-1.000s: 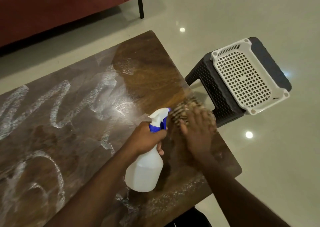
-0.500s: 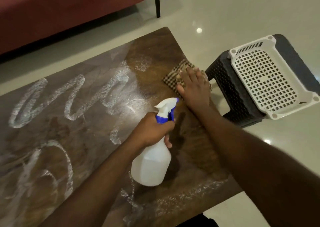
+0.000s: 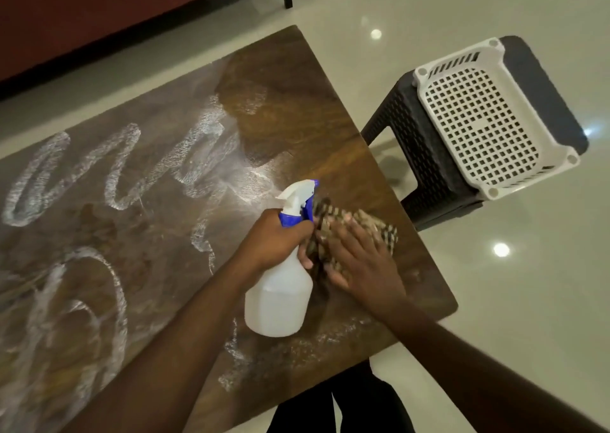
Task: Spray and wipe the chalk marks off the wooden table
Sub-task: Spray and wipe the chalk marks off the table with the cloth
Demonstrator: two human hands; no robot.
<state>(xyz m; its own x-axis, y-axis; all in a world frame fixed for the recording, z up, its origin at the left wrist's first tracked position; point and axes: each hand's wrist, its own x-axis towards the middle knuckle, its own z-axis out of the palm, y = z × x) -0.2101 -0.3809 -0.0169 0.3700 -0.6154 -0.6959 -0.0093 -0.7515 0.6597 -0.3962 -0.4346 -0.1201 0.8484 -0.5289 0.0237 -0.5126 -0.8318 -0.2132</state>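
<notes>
Left hand (image 3: 274,237) grips spray bottle (image 3: 280,297) by the neck — held over table (image 3: 297,109). Right hand (image 3: 359,261) flat, fingers spread, pressing cloth (image 3: 373,224) at table's right end — chalk marks (image 3: 125,165) cover the left.

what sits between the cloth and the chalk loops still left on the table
The white spray bottle with blue trigger, gripped by the left hand, stands directly left of the checked cloth, between it and the white chalk loops.
</notes>
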